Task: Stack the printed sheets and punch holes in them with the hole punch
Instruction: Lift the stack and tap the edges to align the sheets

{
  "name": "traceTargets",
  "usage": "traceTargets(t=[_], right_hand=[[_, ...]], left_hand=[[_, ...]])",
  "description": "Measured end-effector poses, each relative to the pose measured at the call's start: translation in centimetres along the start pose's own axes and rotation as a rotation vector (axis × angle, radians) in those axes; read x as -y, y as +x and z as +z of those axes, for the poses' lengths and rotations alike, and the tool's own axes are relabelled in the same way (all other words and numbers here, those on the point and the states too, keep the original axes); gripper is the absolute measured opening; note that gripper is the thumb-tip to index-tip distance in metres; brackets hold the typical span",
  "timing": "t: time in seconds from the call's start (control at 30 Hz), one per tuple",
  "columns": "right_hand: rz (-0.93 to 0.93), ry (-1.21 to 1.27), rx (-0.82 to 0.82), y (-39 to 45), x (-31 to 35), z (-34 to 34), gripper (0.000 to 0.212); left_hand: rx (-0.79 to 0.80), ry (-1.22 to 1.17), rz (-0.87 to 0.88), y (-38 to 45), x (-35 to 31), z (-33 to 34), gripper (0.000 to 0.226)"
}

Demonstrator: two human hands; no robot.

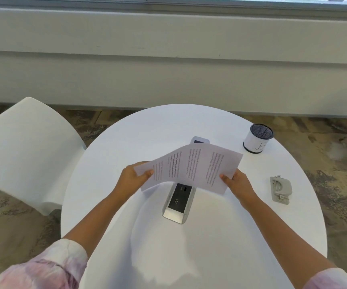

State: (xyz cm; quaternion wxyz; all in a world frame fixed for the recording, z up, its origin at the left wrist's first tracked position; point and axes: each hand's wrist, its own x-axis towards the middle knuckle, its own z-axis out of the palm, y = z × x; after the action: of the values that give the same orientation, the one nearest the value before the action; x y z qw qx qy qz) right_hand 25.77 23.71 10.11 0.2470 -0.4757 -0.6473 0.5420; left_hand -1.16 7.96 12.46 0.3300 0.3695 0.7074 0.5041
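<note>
I hold the printed sheets (191, 166) in the air above the middle of the round white table (199, 247). My left hand (133, 178) pinches their left edge and my right hand (238, 181) pinches their right lower corner. The paper sags and curves between the hands, text side up. How many sheets there are cannot be told. A grey hole punch (280, 189) lies flat on the table to the right of my right hand, apart from it.
A silver power outlet module (178, 203) is set in the table's centre, partly under the sheets. A mesh pen cup (258, 141) stands at the far right. A white chair (28, 151) sits to the left. A grey wall ledge runs behind.
</note>
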Motion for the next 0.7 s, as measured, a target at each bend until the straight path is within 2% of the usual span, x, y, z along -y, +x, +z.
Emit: traceTargets(t=[0.07, 0.13, 0.23, 0.3, 0.43, 0.5, 0.6, 0.7], right_hand=[[-0.008, 0.006, -0.028, -0.1, -0.1, 0.1, 0.025], [-0.008, 0.000, -0.129, -0.3, -0.1, 0.3, 0.038], [0.088, 0.065, -0.321, -0.7, -0.3, 0.8, 0.060], [0.152, 0.117, -0.348, -1.0, -0.6, 1.5, 0.065], [0.354, 0.212, -0.311, -1.6, -0.7, 3.3, 0.069], [0.445, 0.295, -0.210, -1.7, -0.4, 4.2, 0.070], [0.447, 0.495, -0.021, -2.0, 0.1, 5.6, 0.063], [0.384, 0.572, -0.046, -2.0, 0.6, 6.1, 0.055]], left_hand=[[-0.033, -0.004, 0.013, -0.2, 0.0, 0.1, 0.020], [-0.065, -0.046, 0.010, -0.1, -0.2, 0.1, 0.016], [-0.092, -0.206, -0.047, -0.1, -0.2, 0.4, 0.014], [-0.141, -0.339, -0.102, -0.3, 0.1, 1.0, 0.018], [-0.233, -0.609, -0.196, -1.2, 1.0, 2.7, 0.021], [-0.265, -0.732, -0.238, -1.8, 1.4, 3.6, 0.021], [-0.293, -0.851, -0.303, -2.6, 1.9, 4.8, 0.026], [-0.320, -0.912, -0.359, -3.5, 2.4, 5.9, 0.025]])
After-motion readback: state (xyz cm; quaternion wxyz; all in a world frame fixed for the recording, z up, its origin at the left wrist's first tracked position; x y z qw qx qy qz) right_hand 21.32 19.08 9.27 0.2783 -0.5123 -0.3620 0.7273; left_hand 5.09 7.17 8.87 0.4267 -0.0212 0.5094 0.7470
